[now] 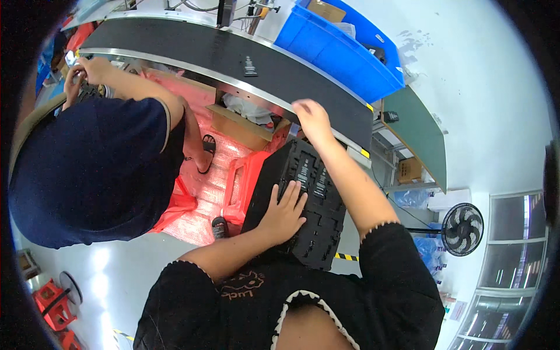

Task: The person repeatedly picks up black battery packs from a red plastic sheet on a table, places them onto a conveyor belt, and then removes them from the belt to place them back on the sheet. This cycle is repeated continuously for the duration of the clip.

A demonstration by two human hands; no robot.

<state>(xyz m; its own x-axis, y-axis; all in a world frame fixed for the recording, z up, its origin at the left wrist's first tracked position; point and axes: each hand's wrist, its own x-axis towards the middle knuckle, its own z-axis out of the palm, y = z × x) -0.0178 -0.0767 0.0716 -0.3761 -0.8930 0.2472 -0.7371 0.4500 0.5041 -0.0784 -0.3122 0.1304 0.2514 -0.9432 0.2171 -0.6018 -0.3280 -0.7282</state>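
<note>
My left hand [284, 219] lies flat with its fingers apart on a stack of black foam trays [318, 233] in front of me. Cut-outs cover the top tray, and a few slots near the left fingers hold slim dark parts with light markings [304, 172]. Over the near edge of the black conveyor belt [192, 44], my right hand [313, 119] is closed with its fingers curled; anything inside it is hidden. To the left of that hand, a small group of slim dark parts [249, 66] lies on the belt.
A co-worker in a dark cap [93, 169] works at the belt on my left. A large blue bin [344, 52] stands beyond the belt. Red stools [242, 184] and an opened cardboard box [239, 127] are below it. A black fan [462, 229] stands at the right.
</note>
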